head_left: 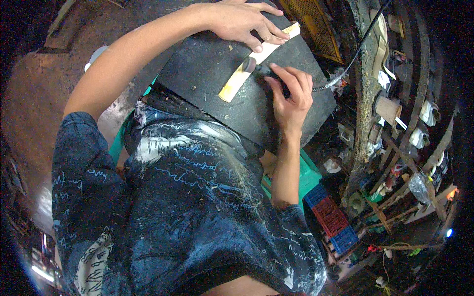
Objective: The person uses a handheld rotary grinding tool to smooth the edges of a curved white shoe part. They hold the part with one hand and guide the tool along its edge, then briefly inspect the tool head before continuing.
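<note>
A pale, narrow wooden strip point(234, 84) lies slantwise on a dark flat board point(205, 69) in front of me. My left hand point(239, 23) holds the strip's far part against the board, its thumb at one edge and fingertips over the wood. In my right hand point(294, 98) is a dark rotary tool point(264, 69), gripped between thumb and fingers. The tool's round sanding head point(249, 64) touches or hovers just over the middle of the strip; I cannot tell which. A black cable or flexible shaft point(326, 86) runs from behind my right hand toward the upper right.
Pale dust and small chips lie on the board. A yellow perforated crate point(316, 27) stands beyond it. Right of my lap are a green plastic stool or chair point(307, 172) and a blue and red crate point(330, 217). Wooden racks point(395, 148) with assorted items line the right side.
</note>
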Action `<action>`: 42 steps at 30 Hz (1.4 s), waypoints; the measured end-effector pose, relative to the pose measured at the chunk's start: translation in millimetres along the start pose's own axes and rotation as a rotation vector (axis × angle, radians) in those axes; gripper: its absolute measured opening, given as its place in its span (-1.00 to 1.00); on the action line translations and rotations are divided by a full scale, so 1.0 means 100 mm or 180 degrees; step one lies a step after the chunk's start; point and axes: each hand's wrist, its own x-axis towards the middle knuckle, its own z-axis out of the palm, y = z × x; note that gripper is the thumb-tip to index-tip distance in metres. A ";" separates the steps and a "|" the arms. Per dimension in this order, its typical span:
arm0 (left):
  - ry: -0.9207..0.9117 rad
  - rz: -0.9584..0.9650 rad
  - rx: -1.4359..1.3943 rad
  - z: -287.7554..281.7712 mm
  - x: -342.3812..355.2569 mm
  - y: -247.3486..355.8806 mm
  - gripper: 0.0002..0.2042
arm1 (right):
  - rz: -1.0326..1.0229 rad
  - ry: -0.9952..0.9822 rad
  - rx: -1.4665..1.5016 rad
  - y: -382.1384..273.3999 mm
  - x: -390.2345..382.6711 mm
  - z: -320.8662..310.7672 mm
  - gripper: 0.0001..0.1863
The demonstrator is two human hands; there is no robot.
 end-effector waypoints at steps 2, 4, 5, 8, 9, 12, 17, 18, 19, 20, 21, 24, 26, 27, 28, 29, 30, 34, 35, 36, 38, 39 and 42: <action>0.0035 0.0036 -0.0004 0.01 0.00 -0.01 -0.45 | 0.0002 0.0056 -0.0058 0.02 0.01 -0.01 -0.57; 0.0123 0.0068 0.0043 0.00 -0.01 -0.01 -0.45 | 0.0034 -0.0054 -0.0061 0.00 0.00 -0.02 -0.58; 0.0065 0.0056 -0.0048 -0.02 -0.02 0.00 -0.45 | 0.0023 -0.0105 -0.0048 -0.03 -0.02 -0.02 -0.58; -0.0045 0.0009 -0.0133 -0.07 -0.03 0.03 -0.45 | 0.0007 -0.0181 0.0013 -0.08 -0.04 -0.02 -0.57; -0.0041 -0.0012 -0.0033 -0.07 -0.02 0.04 -0.45 | 0.0015 -0.0177 0.0019 -0.09 -0.04 -0.02 -0.57; -0.0110 -0.0045 -0.0090 -0.07 -0.02 0.03 -0.45 | 0.0024 -0.0172 -0.0048 -0.10 -0.03 -0.03 -0.57; 0.0009 0.0009 -0.0074 -0.03 0.00 0.02 -0.46 | -0.0193 -0.0272 0.0165 -0.11 -0.03 -0.03 -0.58; 0.0038 0.0007 -0.0022 -0.03 0.00 0.03 -0.46 | -0.0091 -0.0241 0.0079 -0.11 -0.04 -0.03 -0.58; 0.0068 0.0001 0.0030 -0.03 0.00 0.03 -0.46 | -0.0010 -0.0184 0.0015 -0.12 -0.04 -0.03 -0.58; 0.0007 -0.0018 -0.0048 -0.05 -0.01 0.04 -0.45 | 0.0104 -0.0143 -0.0049 -0.12 -0.04 -0.03 -0.58; -0.0052 -0.0040 -0.0122 -0.07 -0.02 0.04 -0.45 | 0.0028 -0.0176 -0.0028 -0.12 -0.05 -0.03 -0.58; -0.0074 -0.0023 -0.0248 -0.11 -0.05 0.04 -0.45 | -0.0044 -0.0261 0.0018 -0.11 -0.07 -0.05 -0.58; -0.0025 0.0020 -0.0241 -0.11 -0.05 0.05 -0.44 | 0.0005 -0.0312 0.0042 -0.09 -0.08 -0.07 -0.58; -0.0001 0.0032 -0.0203 -0.11 -0.04 0.06 -0.44 | 0.0012 -0.0055 0.0091 -0.05 -0.06 -0.05 -0.61; 0.0020 0.0040 -0.0168 -0.11 -0.03 0.07 -0.44 | 0.0085 0.0046 -0.0018 -0.01 -0.06 -0.06 -0.61; -0.0021 0.0023 -0.0202 -0.11 -0.03 0.07 -0.44 | 0.0182 0.0124 -0.0027 0.03 -0.04 -0.07 -0.60; -0.0062 0.0012 -0.0233 -0.12 -0.04 0.06 -0.45 | 0.0279 0.0206 -0.0041 0.07 -0.03 -0.07 -0.60; 0.0003 0.0000 -0.0163 -0.11 -0.03 0.06 -0.45 | 0.0312 0.0229 -0.0045 0.14 -0.03 -0.05 -0.61; -0.0029 -0.0007 -0.0196 -0.11 -0.03 0.05 -0.45 | 0.0309 0.0210 -0.0065 0.13 -0.04 -0.03 -0.61; -0.0061 -0.0013 -0.0229 -0.10 -0.05 0.04 -0.45 | 0.0314 0.0195 -0.0079 0.13 -0.04 -0.02 -0.62; -0.0047 0.0003 -0.0215 -0.08 -0.04 0.03 -0.45 | 0.0299 0.0070 0.0010 0.09 -0.05 -0.01 -0.63; -0.0005 0.0025 -0.0169 -0.06 -0.03 0.03 -0.45 | 0.0298 0.0009 0.0058 0.08 -0.05 -0.01 -0.64; 0.0060 0.0071 -0.0127 -0.04 -0.02 0.03 -0.46 | 0.0440 0.0021 -0.0064 0.06 -0.03 -0.02 -0.62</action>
